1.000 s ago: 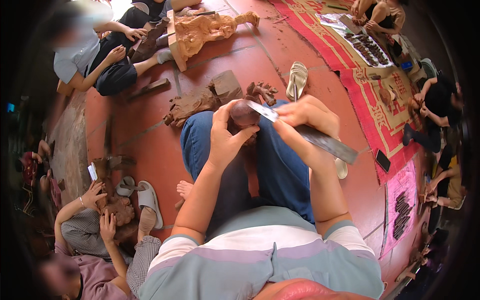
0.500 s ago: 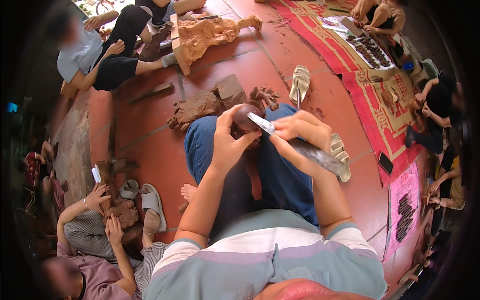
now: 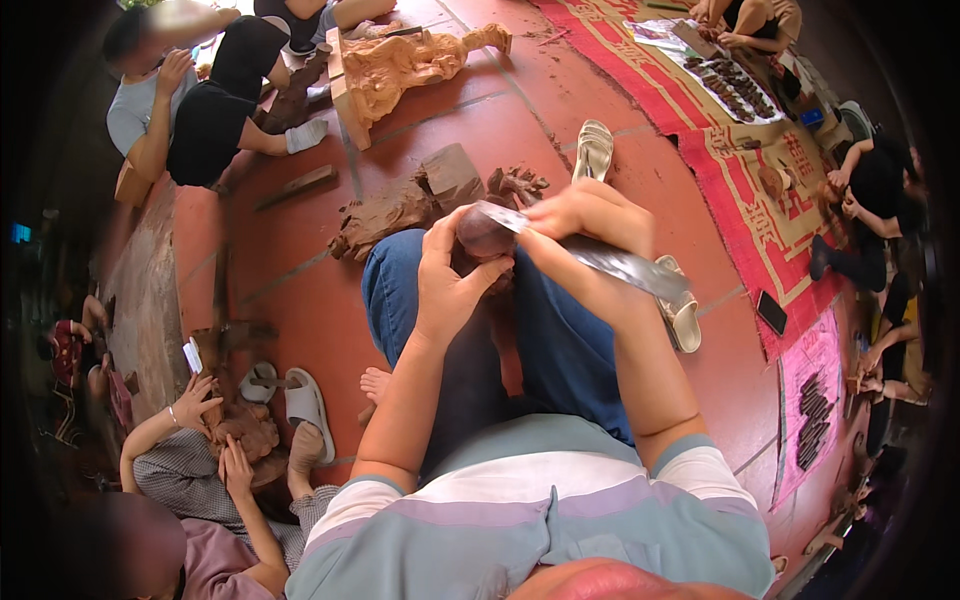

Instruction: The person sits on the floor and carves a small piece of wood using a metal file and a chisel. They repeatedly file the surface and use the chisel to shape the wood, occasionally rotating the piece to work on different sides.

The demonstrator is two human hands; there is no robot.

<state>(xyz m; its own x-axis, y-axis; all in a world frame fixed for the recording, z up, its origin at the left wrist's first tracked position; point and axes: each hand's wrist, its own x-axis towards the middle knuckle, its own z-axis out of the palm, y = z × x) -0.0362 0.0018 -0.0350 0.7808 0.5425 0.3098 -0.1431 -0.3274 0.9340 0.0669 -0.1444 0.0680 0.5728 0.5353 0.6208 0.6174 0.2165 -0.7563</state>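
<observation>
Between my knees, my left hand [image 3: 448,280] is closed round a rounded dark brown wooden piece [image 3: 484,236], thumb on its near side and fingers at its left. My right hand [image 3: 590,225] grips a long flat grey metal tool [image 3: 625,268] with a narrow pale tip [image 3: 503,216]. That tip lies against the top of the wooden piece; the tool's wide shiny end sticks out past the hand toward the lower right, blurred. The lower part of the wooden piece is hidden by my hands and legs.
Rough brown carved wood [image 3: 395,215] lies on the red tiles beyond my knees, near a wooden bar [image 3: 297,187]. Farther off lies a light wooden statue [image 3: 410,70]. Sandals [image 3: 594,150], a phone [image 3: 771,312] and a red patterned mat [image 3: 730,190] are rightward. Other people sit around; one works wood [image 3: 245,425] at lower left.
My right hand and the tool have shifted slightly up and left, the tip sliding farther across the top of the wooden piece. My left hand keeps its hold.
</observation>
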